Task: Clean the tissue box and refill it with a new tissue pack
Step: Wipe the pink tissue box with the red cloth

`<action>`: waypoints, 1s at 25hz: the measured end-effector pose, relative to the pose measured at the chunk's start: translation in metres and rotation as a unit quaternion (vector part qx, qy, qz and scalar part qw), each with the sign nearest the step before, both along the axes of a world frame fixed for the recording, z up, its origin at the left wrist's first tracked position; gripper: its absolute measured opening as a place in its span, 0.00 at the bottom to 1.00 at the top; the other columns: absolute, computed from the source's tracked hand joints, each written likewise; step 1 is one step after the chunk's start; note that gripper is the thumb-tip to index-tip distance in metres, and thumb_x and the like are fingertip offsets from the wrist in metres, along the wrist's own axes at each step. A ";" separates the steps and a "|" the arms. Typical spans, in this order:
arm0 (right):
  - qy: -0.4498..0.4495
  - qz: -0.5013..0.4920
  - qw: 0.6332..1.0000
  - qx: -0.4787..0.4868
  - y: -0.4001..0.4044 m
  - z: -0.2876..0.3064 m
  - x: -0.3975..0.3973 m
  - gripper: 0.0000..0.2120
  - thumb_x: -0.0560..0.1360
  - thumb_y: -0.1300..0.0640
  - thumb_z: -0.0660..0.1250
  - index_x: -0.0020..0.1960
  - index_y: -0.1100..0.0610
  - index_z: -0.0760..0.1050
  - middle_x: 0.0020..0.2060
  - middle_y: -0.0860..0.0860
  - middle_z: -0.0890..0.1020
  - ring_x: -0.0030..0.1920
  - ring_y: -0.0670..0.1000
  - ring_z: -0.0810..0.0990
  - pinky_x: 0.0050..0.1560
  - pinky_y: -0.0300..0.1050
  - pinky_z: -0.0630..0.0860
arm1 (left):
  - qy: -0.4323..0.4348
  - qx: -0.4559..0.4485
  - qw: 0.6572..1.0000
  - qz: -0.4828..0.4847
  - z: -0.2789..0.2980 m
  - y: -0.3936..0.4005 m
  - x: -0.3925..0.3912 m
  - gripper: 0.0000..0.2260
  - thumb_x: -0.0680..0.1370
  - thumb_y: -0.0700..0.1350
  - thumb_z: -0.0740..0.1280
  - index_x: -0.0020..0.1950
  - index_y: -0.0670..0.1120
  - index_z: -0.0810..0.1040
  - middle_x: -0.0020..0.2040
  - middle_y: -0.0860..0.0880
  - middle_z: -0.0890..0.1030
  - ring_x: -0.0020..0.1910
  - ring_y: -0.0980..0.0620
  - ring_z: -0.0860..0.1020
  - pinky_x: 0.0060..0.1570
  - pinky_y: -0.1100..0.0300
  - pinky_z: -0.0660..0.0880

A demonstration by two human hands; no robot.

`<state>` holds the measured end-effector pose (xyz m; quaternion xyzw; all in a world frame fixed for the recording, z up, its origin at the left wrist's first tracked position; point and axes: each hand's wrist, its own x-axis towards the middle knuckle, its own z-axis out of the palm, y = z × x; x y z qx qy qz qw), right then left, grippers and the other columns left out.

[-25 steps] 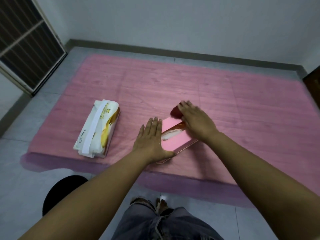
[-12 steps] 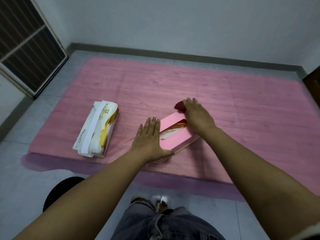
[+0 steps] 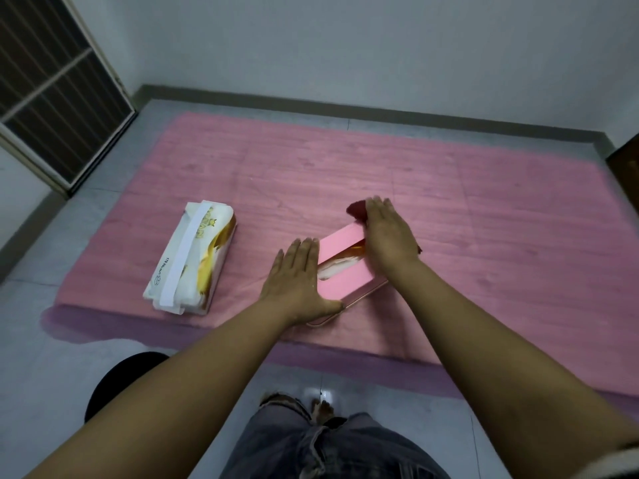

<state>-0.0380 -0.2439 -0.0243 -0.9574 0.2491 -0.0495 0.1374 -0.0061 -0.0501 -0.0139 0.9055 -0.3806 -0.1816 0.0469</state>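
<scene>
A pink tissue box (image 3: 345, 278) lies on the pink mat, its top slot showing white and orange tissue wrap inside. My left hand (image 3: 297, 281) lies flat against the box's near left side, fingers spread, steadying it. My right hand (image 3: 389, 233) presses a dark red cloth (image 3: 356, 208) onto the far end of the box top; most of the cloth is hidden under the palm. A new tissue pack (image 3: 193, 259), white with gold print and a white strip, lies to the left of the box.
The pink mat (image 3: 484, 236) covers much of the grey tiled floor. A dark round object (image 3: 114, 382) sits on the floor at lower left. A barred door (image 3: 52, 98) stands at the left wall. My jeans-clad knees (image 3: 321, 447) are below.
My right hand with the red cloth has slid along the box top toward its far end and slightly back. The left hand has stayed on the box's side.
</scene>
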 end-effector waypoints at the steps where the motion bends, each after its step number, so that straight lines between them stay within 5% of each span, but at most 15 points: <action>1: -0.003 0.007 1.000 -0.004 0.006 0.002 0.007 0.23 0.80 0.62 0.51 0.75 0.60 0.59 0.75 0.58 0.62 0.77 0.58 0.57 0.75 0.53 0.57 | 0.003 -0.004 1.000 0.006 0.000 -0.001 -0.001 0.54 0.70 0.70 0.64 0.80 0.43 0.38 0.81 0.46 0.42 0.80 0.47 0.40 0.78 0.47 0.41; 6: -0.007 0.183 0.982 -0.035 0.005 0.002 -0.039 0.25 0.80 0.63 0.48 0.77 0.59 0.55 0.77 0.55 0.57 0.78 0.54 0.53 0.75 0.41 0.45 | 0.001 -0.016 1.000 0.017 0.000 -0.002 -0.001 0.54 0.69 0.70 0.64 0.80 0.43 0.39 0.81 0.45 0.46 0.80 0.45 0.44 0.78 0.47 0.42; 12: -0.011 0.070 0.997 -0.034 0.019 -0.003 -0.012 0.25 0.80 0.63 0.50 0.76 0.60 0.55 0.77 0.56 0.58 0.78 0.56 0.53 0.76 0.48 0.50 | 0.001 -0.008 1.000 0.019 0.001 -0.003 -0.002 0.53 0.70 0.70 0.64 0.80 0.43 0.39 0.81 0.45 0.45 0.80 0.45 0.44 0.78 0.47 0.42; 17: -0.023 0.219 0.975 -0.041 0.021 0.000 -0.029 0.24 0.80 0.60 0.49 0.75 0.59 0.61 0.75 0.58 0.62 0.76 0.58 0.58 0.76 0.49 0.54 | 0.001 -0.012 1.000 0.027 0.000 -0.002 -0.004 0.54 0.69 0.70 0.65 0.80 0.43 0.39 0.81 0.45 0.45 0.80 0.45 0.43 0.78 0.47 0.42; 22: -0.014 0.039 0.999 -0.004 -0.023 -0.005 -0.024 0.21 0.80 0.59 0.54 0.73 0.55 0.64 0.75 0.56 0.63 0.76 0.57 0.58 0.75 0.50 0.57 | 0.003 -0.011 1.000 0.016 0.004 -0.002 -0.003 0.54 0.70 0.69 0.64 0.80 0.43 0.38 0.81 0.45 0.45 0.80 0.45 0.43 0.78 0.47 0.41; 25: -0.023 0.089 0.996 -0.004 0.005 -0.005 -0.020 0.25 0.78 0.65 0.53 0.74 0.58 0.62 0.75 0.57 0.62 0.77 0.56 0.56 0.77 0.49 0.54 | 0.004 -0.016 1.000 0.024 0.004 -0.002 -0.004 0.54 0.70 0.69 0.65 0.80 0.42 0.39 0.81 0.45 0.45 0.80 0.45 0.43 0.78 0.47 0.42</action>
